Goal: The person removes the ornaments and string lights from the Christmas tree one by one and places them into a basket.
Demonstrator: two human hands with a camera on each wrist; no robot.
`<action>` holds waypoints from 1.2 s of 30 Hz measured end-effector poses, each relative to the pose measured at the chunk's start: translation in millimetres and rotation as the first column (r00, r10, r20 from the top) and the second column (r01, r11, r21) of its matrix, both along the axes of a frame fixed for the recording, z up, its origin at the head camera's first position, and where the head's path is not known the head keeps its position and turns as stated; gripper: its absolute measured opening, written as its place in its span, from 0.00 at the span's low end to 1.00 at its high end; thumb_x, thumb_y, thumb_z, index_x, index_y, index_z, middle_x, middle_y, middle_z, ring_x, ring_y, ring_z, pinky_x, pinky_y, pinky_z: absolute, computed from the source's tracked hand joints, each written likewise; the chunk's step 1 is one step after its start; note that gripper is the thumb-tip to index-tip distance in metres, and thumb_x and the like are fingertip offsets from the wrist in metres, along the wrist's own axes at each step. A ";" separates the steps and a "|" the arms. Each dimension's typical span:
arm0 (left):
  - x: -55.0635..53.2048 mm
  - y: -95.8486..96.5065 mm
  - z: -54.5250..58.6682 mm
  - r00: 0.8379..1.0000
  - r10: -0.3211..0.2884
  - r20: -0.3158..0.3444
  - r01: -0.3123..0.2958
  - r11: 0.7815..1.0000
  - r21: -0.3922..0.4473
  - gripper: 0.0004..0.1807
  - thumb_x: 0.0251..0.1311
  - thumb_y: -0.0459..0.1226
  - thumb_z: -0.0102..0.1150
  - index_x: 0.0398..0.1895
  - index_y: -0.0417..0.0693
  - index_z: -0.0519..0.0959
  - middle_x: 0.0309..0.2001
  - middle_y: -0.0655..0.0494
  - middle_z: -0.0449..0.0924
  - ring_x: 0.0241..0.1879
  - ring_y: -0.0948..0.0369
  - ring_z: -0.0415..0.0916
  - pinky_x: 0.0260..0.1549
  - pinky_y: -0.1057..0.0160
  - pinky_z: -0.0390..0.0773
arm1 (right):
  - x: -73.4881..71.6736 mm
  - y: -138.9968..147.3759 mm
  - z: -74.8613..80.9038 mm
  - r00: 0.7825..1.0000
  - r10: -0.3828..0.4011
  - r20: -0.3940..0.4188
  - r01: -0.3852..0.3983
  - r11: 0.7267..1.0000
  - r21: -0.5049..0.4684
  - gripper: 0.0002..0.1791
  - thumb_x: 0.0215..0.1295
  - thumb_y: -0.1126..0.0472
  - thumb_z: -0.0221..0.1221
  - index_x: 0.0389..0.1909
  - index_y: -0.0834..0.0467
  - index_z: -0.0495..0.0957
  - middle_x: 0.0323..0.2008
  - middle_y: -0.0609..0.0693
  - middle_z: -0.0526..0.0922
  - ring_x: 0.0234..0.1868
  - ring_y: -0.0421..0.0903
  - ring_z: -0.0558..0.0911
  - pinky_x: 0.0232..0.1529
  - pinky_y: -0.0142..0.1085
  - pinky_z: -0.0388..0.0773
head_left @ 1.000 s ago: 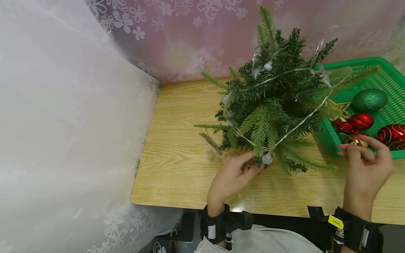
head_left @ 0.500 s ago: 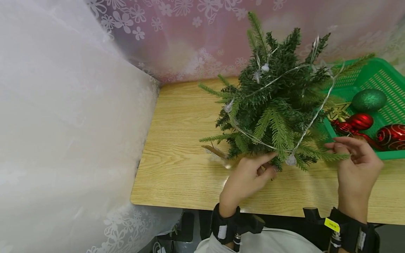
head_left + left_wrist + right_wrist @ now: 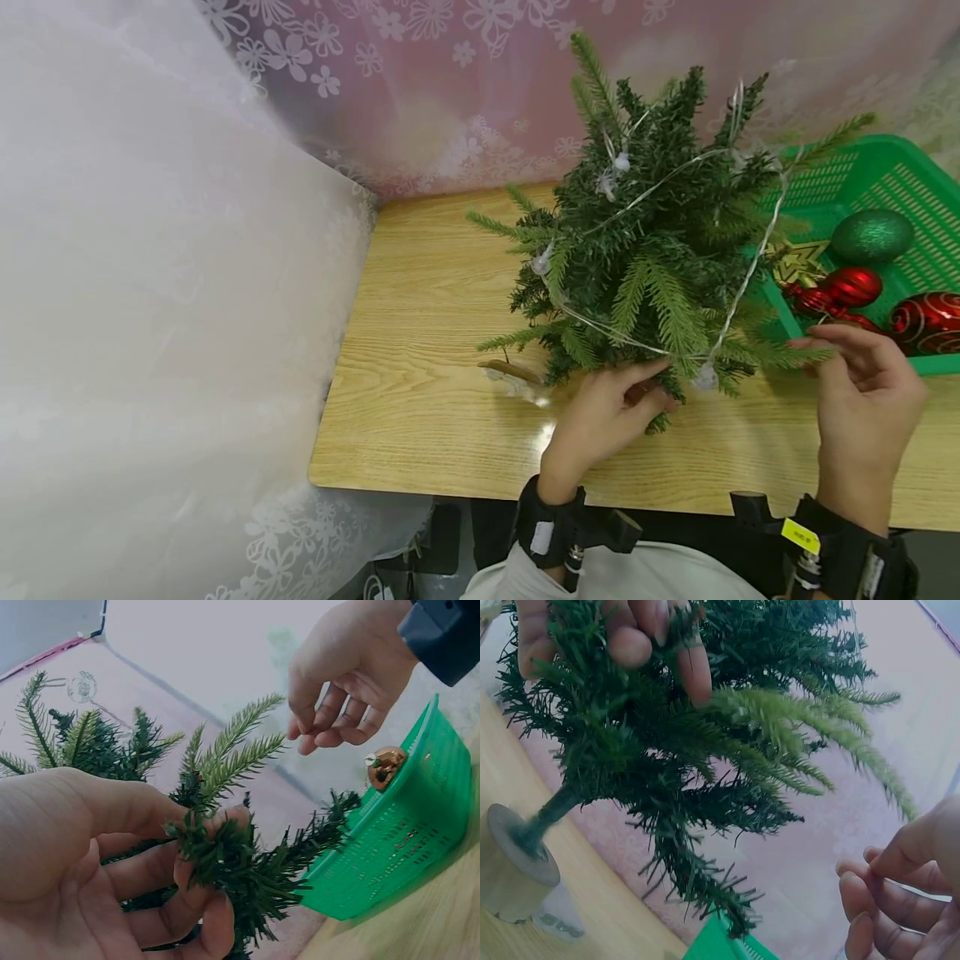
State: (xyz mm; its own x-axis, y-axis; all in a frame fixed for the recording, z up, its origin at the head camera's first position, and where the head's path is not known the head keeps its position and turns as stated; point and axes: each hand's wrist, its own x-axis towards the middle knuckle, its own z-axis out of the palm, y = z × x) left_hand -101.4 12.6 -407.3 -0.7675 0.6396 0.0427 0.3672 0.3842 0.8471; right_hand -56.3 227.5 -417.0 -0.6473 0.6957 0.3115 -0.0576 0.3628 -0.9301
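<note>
The left hand (image 3: 603, 412) pinches the tip of a dark green branch (image 3: 217, 859), made of fine, bristly needles, between thumb and fingers; the grip is narrow. The right hand (image 3: 870, 392) is positioned at the near left corner of the green perforated plastic basket (image 3: 941, 365). Its thumb and fingertips are drawn together near the tip of a paler, feathery green branch (image 3: 251, 754); whether they hold anything cannot be determined.

Both branches belong to the artificial green tree (image 3: 667, 221), located on the wood-grained table (image 3: 420, 333) left of the basket. The trunk is set in a pale cylindrical base (image 3: 525, 874). A twisted transparent cord (image 3: 761, 248) with clear, rounded bulbs (image 3: 705, 377) is draped around the foliage. A flat brown-edged ornament (image 3: 513, 372) is at the lower left branches.

Basket contents: a glittered green ball (image 3: 873, 237), a flat gold star (image 3: 799, 262), a glossy, ribbed red ball (image 3: 855, 286) and a shiny red ornament with pale swirls (image 3: 930, 321). In the left wrist view, a mirror-finish copper ball (image 3: 384, 769) appears at the basket rim.
</note>
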 end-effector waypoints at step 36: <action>-21.6 23.8 -14.5 0.995 0.010 0.103 -0.017 0.998 0.064 0.21 0.73 0.41 0.47 0.66 0.68 0.71 0.37 0.70 0.82 0.17 0.68 0.63 0.14 0.71 0.63 | 29.1 -76.2 54.3 0.791 0.401 -0.462 -0.425 0.904 0.058 0.11 0.60 0.82 0.53 0.44 0.81 0.75 0.39 0.53 0.83 0.39 0.44 0.81 0.46 0.34 0.74</action>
